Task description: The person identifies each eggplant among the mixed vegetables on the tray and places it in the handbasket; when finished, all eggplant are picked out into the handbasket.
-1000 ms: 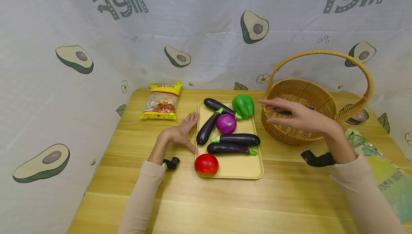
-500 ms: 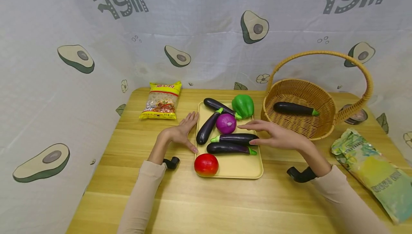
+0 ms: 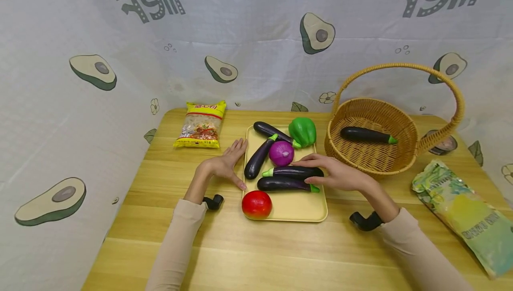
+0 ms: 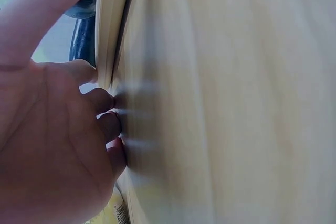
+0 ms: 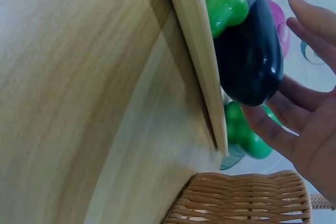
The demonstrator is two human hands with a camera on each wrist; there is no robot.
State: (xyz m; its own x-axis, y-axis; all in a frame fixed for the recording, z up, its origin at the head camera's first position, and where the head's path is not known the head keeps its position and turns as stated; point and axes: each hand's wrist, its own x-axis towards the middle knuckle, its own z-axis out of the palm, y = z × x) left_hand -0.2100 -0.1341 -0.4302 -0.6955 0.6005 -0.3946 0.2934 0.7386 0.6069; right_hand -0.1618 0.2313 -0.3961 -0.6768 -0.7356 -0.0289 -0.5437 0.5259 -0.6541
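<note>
A cream tray (image 3: 298, 206) bears several dark eggplants, a purple onion (image 3: 282, 153), a green bell pepper (image 3: 302, 131) and a red tomato-like fruit (image 3: 257, 204). My left hand (image 3: 225, 165) lies spread at the tray's left side, fingertips on the table and thumb beside the rim. Over the tray's right side, my right hand (image 3: 334, 171) straddles the blunt end of an eggplant (image 3: 296, 172). In the right wrist view its fingers are right at that eggplant (image 5: 252, 66), while the thumb stands apart from it. A second eggplant (image 3: 284, 184) lies alongside, nearer the person.
Right of the tray stands a wicker basket (image 3: 370, 164) with a tall handle and one eggplant (image 3: 366, 135) inside. Behind its handle is a small round can (image 3: 444, 144). A green-yellow bag (image 3: 465, 215) lies at far right, a yellow food packet (image 3: 202, 124) at back left.
My right hand has moved left and nearer the person, from over the basket to the eggplant on the tray, uncovering the eggplant in the basket. My left hand has stayed put.
</note>
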